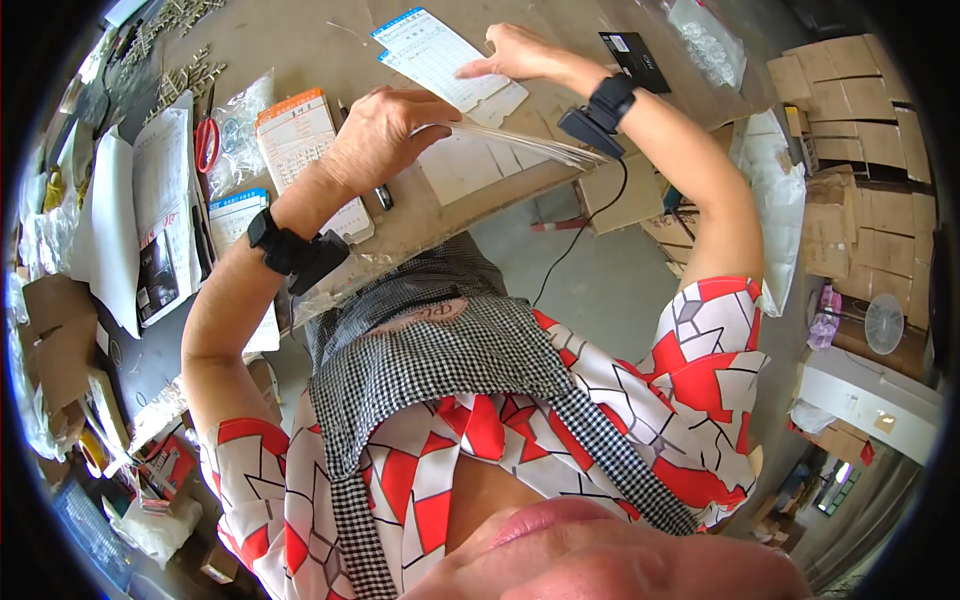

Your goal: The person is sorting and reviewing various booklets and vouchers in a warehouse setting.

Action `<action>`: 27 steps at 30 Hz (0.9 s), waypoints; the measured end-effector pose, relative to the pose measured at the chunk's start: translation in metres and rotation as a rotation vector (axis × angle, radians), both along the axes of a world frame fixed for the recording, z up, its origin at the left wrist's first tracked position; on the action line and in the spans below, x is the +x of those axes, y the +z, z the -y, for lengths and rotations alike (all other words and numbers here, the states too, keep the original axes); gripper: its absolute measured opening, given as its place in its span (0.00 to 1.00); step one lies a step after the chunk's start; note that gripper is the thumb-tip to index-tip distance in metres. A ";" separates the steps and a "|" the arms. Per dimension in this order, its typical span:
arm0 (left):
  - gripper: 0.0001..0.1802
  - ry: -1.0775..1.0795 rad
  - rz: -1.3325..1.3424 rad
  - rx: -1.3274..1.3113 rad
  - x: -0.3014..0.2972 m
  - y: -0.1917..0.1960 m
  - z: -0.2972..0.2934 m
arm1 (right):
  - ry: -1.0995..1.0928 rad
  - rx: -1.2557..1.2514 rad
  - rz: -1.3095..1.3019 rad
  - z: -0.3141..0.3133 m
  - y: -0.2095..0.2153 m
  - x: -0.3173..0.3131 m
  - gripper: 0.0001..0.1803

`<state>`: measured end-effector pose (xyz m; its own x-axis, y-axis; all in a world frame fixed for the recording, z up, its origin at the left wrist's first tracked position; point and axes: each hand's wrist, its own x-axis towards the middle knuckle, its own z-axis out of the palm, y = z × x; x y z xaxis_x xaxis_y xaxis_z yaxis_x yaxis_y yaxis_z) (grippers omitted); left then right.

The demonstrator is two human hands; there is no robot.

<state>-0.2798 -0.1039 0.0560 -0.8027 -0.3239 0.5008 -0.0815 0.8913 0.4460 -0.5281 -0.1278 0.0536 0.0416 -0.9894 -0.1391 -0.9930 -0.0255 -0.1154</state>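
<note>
My left hand [385, 135] is closed around one end of a bundle of thin, pale, straight strands [535, 143]. Their far ends fan out slightly to the right, over the table's near edge; their material is too fine to make out. Farther off, my right hand [518, 52] rests at the right side of some overlapping white paper slips with blue headers [432, 62]. Its thumb lies on the paper, apart from the forefinger. Beneath the strands is a pale sheet [470, 172]. An orange-headed form pad [296, 128] lies left of my left hand.
Red-handled scissors [207, 142], a clear plastic bag [243, 130] and brass-coloured pieces [188, 82] lie to the left. A black card [634, 62] and a bag of clear bits [708, 48] are right. A black cable [607, 205] hangs from my right wrist device. Cardboard boxes [860, 90] stand beyond.
</note>
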 end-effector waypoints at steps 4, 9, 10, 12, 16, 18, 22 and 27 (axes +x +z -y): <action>0.10 0.032 0.063 0.067 0.006 0.000 -0.003 | 0.143 -0.052 0.077 0.004 -0.007 0.002 0.33; 0.10 0.032 0.066 0.144 0.014 0.001 -0.002 | -0.222 0.292 0.256 0.013 0.001 0.016 0.28; 0.10 0.030 0.075 0.154 0.015 0.001 -0.002 | -0.227 0.291 0.257 0.013 -0.003 0.014 0.28; 0.10 0.030 0.071 0.154 0.015 0.000 -0.003 | -0.245 0.283 0.434 0.014 -0.013 0.010 0.26; 0.11 0.044 0.095 0.169 0.017 -0.001 -0.003 | -0.239 0.231 0.521 0.012 -0.020 0.002 0.27; 0.11 0.051 0.097 0.172 0.016 -0.002 -0.003 | -0.216 0.206 0.633 0.007 -0.025 0.001 0.29; 0.11 0.065 0.103 0.194 0.014 -0.003 -0.006 | -0.141 -0.055 0.308 -0.004 -0.016 0.003 0.31; 0.10 0.063 0.079 0.212 0.012 -0.004 -0.006 | 0.117 0.100 0.071 -0.019 -0.006 0.012 0.36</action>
